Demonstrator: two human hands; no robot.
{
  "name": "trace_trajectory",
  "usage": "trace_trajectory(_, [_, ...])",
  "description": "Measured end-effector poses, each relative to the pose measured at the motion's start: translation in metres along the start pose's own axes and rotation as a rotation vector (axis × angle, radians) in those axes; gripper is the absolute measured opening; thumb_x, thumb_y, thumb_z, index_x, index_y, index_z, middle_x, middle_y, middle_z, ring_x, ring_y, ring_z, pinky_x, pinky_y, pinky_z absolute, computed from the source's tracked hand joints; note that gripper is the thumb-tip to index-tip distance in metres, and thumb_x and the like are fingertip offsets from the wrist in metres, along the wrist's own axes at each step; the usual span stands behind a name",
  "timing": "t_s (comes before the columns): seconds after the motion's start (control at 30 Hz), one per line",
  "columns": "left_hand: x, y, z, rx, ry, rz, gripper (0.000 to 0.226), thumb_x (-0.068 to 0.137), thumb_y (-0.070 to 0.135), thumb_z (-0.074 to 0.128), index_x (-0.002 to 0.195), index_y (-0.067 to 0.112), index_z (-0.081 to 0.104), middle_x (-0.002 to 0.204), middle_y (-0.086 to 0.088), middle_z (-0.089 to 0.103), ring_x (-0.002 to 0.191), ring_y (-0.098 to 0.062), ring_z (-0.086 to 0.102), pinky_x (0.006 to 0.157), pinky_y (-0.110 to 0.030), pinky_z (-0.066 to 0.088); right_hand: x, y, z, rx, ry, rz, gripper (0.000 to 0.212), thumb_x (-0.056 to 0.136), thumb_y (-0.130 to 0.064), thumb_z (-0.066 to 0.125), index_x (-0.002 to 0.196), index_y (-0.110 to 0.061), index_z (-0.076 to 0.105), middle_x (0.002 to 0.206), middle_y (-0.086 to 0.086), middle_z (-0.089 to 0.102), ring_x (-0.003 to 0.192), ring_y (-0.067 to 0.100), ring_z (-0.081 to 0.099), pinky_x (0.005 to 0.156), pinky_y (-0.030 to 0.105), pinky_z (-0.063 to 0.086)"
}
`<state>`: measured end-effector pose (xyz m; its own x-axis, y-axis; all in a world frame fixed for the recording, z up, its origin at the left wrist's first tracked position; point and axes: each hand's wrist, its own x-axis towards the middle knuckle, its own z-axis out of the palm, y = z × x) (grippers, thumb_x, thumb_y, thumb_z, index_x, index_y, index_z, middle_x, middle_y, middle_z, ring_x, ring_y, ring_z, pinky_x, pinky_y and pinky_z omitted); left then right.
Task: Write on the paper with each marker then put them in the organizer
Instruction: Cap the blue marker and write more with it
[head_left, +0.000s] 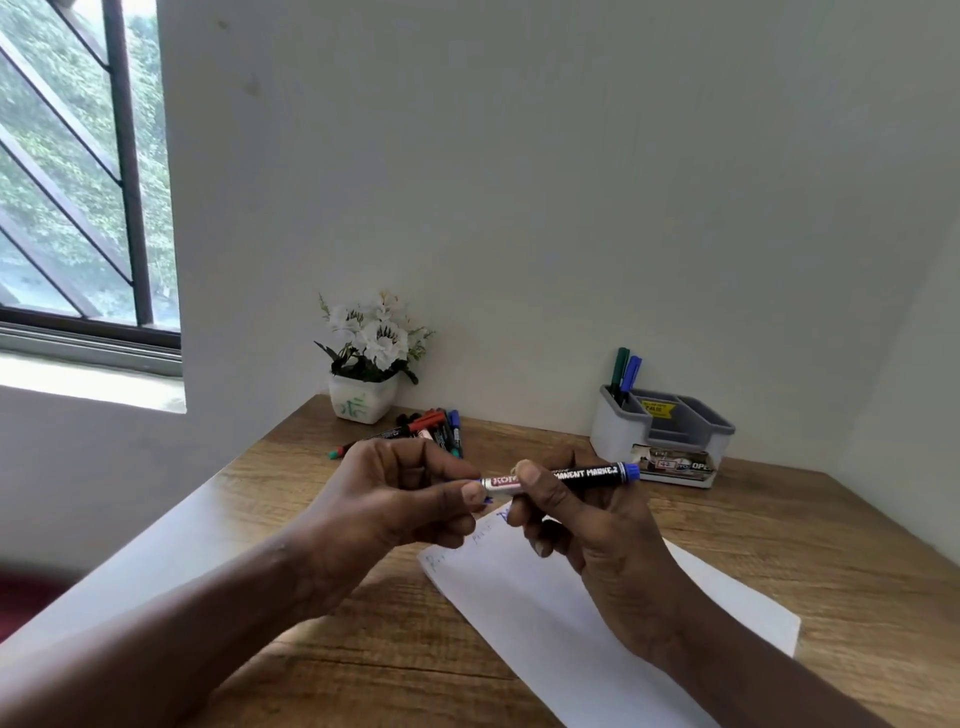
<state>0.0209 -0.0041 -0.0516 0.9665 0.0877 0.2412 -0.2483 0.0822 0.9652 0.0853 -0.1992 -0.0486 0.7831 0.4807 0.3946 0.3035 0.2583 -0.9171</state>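
Marker status: the blue marker (571, 475) is held level above the paper (545, 623), clear of the sheet. The right hand (587, 540) grips its barrel, thumb on top and fingers curled beneath. The left hand (395, 499) pinches its left end, where blur hides whether a cap is on or off. Faint writing shows along the far edge of the paper, so some markers appear to have been tested. Two markers (626, 374), one green and one blue, stand in the left compartment of the organizer (613, 436) at the back right of the table (779, 545). A pile of markers (426, 431) lies beside the flower pot (363, 402), apparently awaiting writing and storage; most of the task remains.
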Motion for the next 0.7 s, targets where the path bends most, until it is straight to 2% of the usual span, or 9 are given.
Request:
trace_trajectory(0.07, [0.002,0.002,0.001,0.001,-0.003,0.000,0.029,0.068,0.016,0.085,0.090,-0.001,0.075,0.088,-0.023,0.073,0.068,-0.022,0.067,0.065,-0.031,0.057,0.001,0.002,0.000,0.027,0.006,-0.001,0.036,0.080,-0.031,0.074,0.090,0.003,0.073,0.072,0.019,0.070,0.061,0.023,0.059,0.054,0.028,0.048])
trace_trajectory(0.27, [0.005,0.005,0.001,0.009,-0.027,0.008,0.023,0.070,0.017,0.084,0.087,0.004,0.077,0.092,-0.025,0.073,0.068,-0.020,0.068,0.064,-0.031,0.058,0.005,0.004,0.002,0.068,-0.039,-0.001,0.020,0.085,-0.035,0.076,0.082,-0.014,0.076,0.071,0.015,0.068,0.063,0.020,0.059,0.057,0.027,0.049])
trace_trajectory(0.33, [0.006,0.005,0.000,0.046,-0.036,0.025,0.025,0.070,0.019,0.084,0.088,0.004,0.077,0.092,-0.026,0.073,0.069,-0.022,0.068,0.066,-0.033,0.058,0.005,0.002,0.001,0.104,-0.048,0.065,0.016,0.088,-0.030,0.071,0.082,-0.016,0.078,0.072,0.015,0.069,0.063,0.022,0.058,0.055,0.027,0.049])
trace_trajectory(0.4, [0.009,0.004,0.000,0.126,-0.053,0.066,0.026,0.076,0.024,0.082,0.090,0.004,0.075,0.091,-0.024,0.074,0.071,-0.024,0.068,0.069,-0.036,0.058,0.003,-0.002,0.000,0.147,-0.060,0.185,0.020,0.091,-0.028,0.065,0.090,-0.014,0.079,0.076,0.015,0.070,0.062,0.023,0.058,0.055,0.028,0.047])
trace_trajectory(0.5, [0.014,0.000,-0.006,0.359,-0.046,0.173,0.030,0.092,0.042,0.070,0.098,0.014,0.074,0.092,-0.010,0.076,0.082,-0.023,0.072,0.077,-0.038,0.056,0.002,-0.004,-0.005,0.214,-0.046,0.281,0.036,0.092,-0.034,0.057,0.109,-0.010,0.077,0.084,0.016,0.072,0.061,0.022,0.060,0.058,0.031,0.046])
trace_trajectory(0.57, [0.016,-0.006,-0.015,0.667,0.000,0.250,0.040,0.092,0.061,0.060,0.107,0.026,0.073,0.097,0.004,0.076,0.090,-0.011,0.071,0.079,-0.035,0.057,0.003,-0.007,-0.011,0.198,-0.005,0.232,0.037,0.092,-0.036,0.054,0.105,-0.011,0.079,0.087,0.017,0.073,0.062,0.022,0.062,0.060,0.032,0.045])
trace_trajectory(0.63, [0.018,-0.011,-0.025,0.974,0.029,0.244,0.056,0.087,0.077,0.048,0.118,0.034,0.066,0.111,0.019,0.071,0.100,0.004,0.064,0.083,-0.029,0.055,0.005,-0.009,-0.019,0.153,0.057,0.160,0.035,0.089,-0.037,0.054,0.097,-0.016,0.081,0.089,0.017,0.075,0.064,0.022,0.063,0.059,0.031,0.044])
trace_trajectory(0.7, [0.019,-0.013,-0.031,1.127,-0.002,0.171,0.067,0.084,0.085,0.037,0.128,0.039,0.058,0.127,0.022,0.062,0.108,0.005,0.058,0.088,-0.027,0.051,0.007,-0.011,-0.026,0.064,0.108,0.088,0.033,0.087,-0.037,0.056,0.097,-0.018,0.081,0.092,0.019,0.076,0.067,0.023,0.064,0.058,0.031,0.044])
